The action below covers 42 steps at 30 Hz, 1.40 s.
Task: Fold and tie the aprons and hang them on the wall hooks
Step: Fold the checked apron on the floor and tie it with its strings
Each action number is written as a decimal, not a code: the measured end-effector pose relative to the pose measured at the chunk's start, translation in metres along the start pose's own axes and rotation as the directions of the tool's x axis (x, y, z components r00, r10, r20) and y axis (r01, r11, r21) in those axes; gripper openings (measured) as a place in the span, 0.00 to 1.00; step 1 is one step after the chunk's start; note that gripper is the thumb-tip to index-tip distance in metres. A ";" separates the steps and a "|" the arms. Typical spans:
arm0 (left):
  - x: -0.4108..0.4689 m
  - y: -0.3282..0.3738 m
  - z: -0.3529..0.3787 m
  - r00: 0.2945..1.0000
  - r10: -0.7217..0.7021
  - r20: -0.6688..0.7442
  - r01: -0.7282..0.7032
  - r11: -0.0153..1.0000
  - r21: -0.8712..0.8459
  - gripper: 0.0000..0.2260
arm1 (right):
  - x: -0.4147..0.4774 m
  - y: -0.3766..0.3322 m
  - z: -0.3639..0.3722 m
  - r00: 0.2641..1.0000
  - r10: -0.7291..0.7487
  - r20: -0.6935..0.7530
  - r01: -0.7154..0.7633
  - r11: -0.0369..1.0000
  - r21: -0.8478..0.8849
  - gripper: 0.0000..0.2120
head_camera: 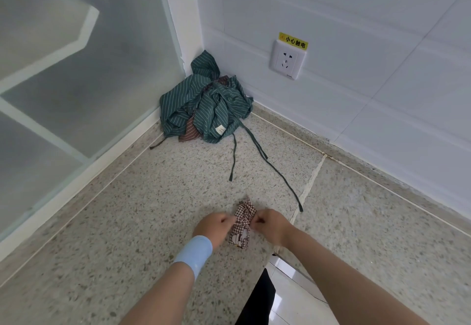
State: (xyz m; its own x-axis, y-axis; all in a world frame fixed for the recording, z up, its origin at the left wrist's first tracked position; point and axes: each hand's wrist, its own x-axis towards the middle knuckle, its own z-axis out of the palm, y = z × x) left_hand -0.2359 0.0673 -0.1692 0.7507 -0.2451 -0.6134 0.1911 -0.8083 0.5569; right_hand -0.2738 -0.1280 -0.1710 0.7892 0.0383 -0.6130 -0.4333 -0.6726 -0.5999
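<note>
Fingers (227, 220): curled on both hands, pinching the tie of the checked apron (239, 234).
Left hand (215, 226), right hand (270, 224): flanking the bundle.
Checked apron: folded small, on speckled surface (127, 222).
Striped aprons (206, 105): heaped in corner.

Open speckled counter (132, 197) left of the hands, heaped green striped aprons (204, 105) filling the corner, their ties (275, 171) trailing forward

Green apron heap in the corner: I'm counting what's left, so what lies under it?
A brown striped cloth shows beneath the green apron; anything more is covered.
</note>
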 end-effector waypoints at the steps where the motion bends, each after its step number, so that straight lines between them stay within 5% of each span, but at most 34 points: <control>1: 0.002 -0.005 -0.002 0.999 -0.024 -0.025 0.023 1.000 -0.015 0.18 | 0.001 0.005 -0.004 1.000 0.027 -0.006 -0.027 0.999 0.019 0.09; 6: 0.015 -0.019 -0.007 0.992 -0.063 -0.112 0.066 0.998 0.023 0.20 | 0.006 0.017 -0.011 0.995 0.087 -0.053 -0.086 0.996 0.021 0.07; 11: 0.023 -0.021 -0.018 1.000 0.012 -0.014 -0.009 0.973 0.231 0.19 | 0.012 0.003 -0.004 0.992 0.084 -0.094 -0.085 0.996 -0.013 0.11; 13: 0.025 -0.018 -0.018 0.998 0.051 0.023 -0.056 0.957 0.284 0.19 | 0.012 -0.001 -0.004 0.990 0.019 -0.140 -0.051 0.972 -0.229 0.14; 15: 0.024 -0.011 -0.015 0.995 0.072 0.067 -0.088 0.956 0.281 0.19 | 0.012 -0.006 -0.001 0.966 -0.148 -0.211 0.009 0.837 -0.547 0.16; 17: 0.024 -0.007 -0.012 0.997 0.046 0.056 -0.055 0.984 0.169 0.17 | 0.013 -0.012 -0.001 0.945 -0.252 -0.207 0.064 0.766 -0.639 0.16; 21: 0.021 -0.005 -0.010 1.000 -0.029 0.008 0.030 0.993 -0.117 0.15 | 0.013 -0.020 -0.002 0.984 -0.112 -0.136 0.082 0.974 -0.213 0.15; 26: 0.014 -0.011 -0.013 0.998 -0.039 -0.059 0.022 0.962 -0.274 0.20 | 0.015 -0.015 -0.008 0.979 0.117 -0.167 -0.097 0.987 0.127 0.10; 30: 0.014 -0.018 -0.012 0.997 -0.066 -0.040 0.057 0.978 -0.199 0.19 | 0.018 -0.002 -0.013 0.956 0.264 -0.125 -0.230 0.944 0.237 0.14; 32: 0.012 -0.016 -0.009 0.995 -0.060 -0.081 0.045 0.983 -0.179 0.19 | 0.016 -0.004 -0.010 0.960 0.241 -0.146 -0.219 0.964 0.151 0.16; 36: 0.002 -0.021 -0.008 0.963 0.211 -0.165 -0.212 0.977 0.017 0.18 | 0.016 -0.017 -0.004 0.973 0.151 -0.172 -0.175 0.976 -0.133 0.16; 42: -0.007 -0.016 0.000 0.762 0.647 -0.032 -0.577 0.700 0.420 0.12 | 0.017 -0.036 0.006 0.986 0.136 -0.097 -0.161 0.932 -0.326 0.16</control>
State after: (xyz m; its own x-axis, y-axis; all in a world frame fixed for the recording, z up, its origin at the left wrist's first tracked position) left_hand -0.2445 0.0823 -0.1737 0.7156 -0.6927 -0.0897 -0.5649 -0.6495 0.5090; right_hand -0.2476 -0.0984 -0.1632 0.7612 -0.1259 -0.6362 -0.3890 -0.8735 -0.2926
